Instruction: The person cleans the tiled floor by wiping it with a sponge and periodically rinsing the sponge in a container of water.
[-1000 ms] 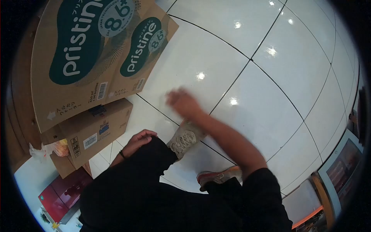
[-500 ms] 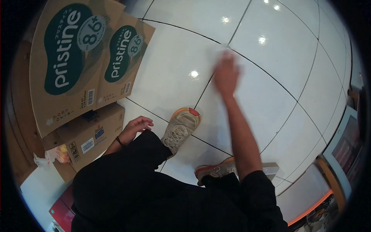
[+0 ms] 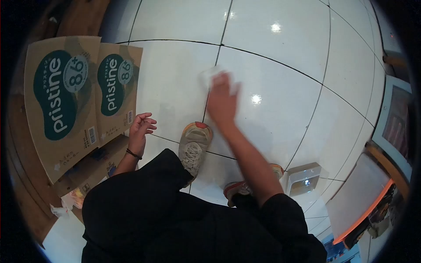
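Note:
My right hand [image 3: 222, 101] reaches over the white tiled floor [image 3: 267, 65], smeared by motion. Under and ahead of its fingertips is a pale, blurred white tissue [image 3: 208, 76], pressed toward the tiles. Its edges are hard to make out against the floor. My left hand [image 3: 141, 129] is held in the air beside the cardboard boxes, fingers loosely bent and apart, with nothing in it. A dark band circles that wrist. Between the two hands stands my beige shoe [image 3: 193, 149].
Two printed cardboard boxes [image 3: 66, 109] stand on the left, with another carton [image 3: 116, 155] below them. A clear-topped white box [image 3: 302, 179] lies on the floor at right. Farther right are a pale bin with an orange rim [image 3: 364, 208] and a framed glass panel [image 3: 398, 118].
My view has turned, so the boxes now look more upright. My right hand has come left and closer with the white tissue. The white box at right shows more fully.

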`<state>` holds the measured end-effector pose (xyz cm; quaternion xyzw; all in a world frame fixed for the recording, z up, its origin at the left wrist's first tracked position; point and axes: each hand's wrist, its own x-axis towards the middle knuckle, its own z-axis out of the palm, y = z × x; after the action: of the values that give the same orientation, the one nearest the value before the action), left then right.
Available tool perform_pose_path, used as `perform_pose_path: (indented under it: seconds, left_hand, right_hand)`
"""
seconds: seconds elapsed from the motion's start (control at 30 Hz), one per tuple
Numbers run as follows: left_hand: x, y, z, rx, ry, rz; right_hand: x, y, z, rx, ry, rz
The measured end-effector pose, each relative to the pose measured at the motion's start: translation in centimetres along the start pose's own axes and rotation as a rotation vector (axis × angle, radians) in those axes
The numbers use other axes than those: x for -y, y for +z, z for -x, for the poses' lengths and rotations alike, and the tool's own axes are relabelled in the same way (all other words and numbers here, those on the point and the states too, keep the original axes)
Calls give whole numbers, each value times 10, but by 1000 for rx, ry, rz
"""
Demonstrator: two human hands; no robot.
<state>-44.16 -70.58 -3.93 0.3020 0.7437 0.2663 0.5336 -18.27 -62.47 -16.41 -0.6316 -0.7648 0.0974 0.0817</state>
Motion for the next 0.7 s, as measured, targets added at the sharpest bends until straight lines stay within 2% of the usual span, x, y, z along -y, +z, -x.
perform_pose_path:
  seconds: [0.03, 0.07, 0.1, 0.13, 0.17, 0.2, 0.27, 0.3, 0.37, 0.47, 0.53, 0.57, 0.6, 0.67, 0.7]
  left_hand:
    - [-2, 2, -4, 5, -4, -21]
    - [-4, 5, -8, 20, -8, -30]
    - [-8, 8, -12, 35, -14, -41]
    - [-10, 11, -16, 47, -19, -50]
    - [-12, 13, -19, 65, -18, -60]
    - [-13, 16, -22, 82, -17, -70]
    - [-14, 21, -30, 109, -20, -94]
    - [-12, 23, -32, 122, -27, -109]
    - [-14, 29, -36, 148, -41, -147]
    - [-21, 42, -40, 187, -23, -208]
    - [-22, 47, -45, 200, 28, -216]
    - [-23, 50, -46, 207, 52, -220]
    - [-30, 54, -44, 189, 75, -249]
    - [-29, 54, -46, 45, 196, -234]
    - [-27, 54, -48, -26, 257, -222]
  right_hand:
    - [-44, -14, -9, 16, 87, 159]
    - [-93, -14, -12, -91, 193, 165]
    - [-141, -23, -9, -64, 327, 347]
    - [-193, -29, -1, -162, 419, 418]
    - [-253, -28, 14, -195, 577, 345]
    - [-292, -49, 30, -89, 733, 415]
    - [-374, -54, 70, -25, 994, 495]
    - [-366, -86, 68, -71, 1235, 268]
    - [-376, -87, 73, -118, 1284, 177]
    - [-345, -33, 53, -254, 977, 228]
    - [-258, -11, 3, -226, 793, 210]
    - [-196, -15, -17, -325, 618, -33]
    - [-144, 0, -29, -283, 433, 49]
    - [-40, 8, -32, -60, 86, -152]
    - [-1, 11, -22, -45, -73, -370]
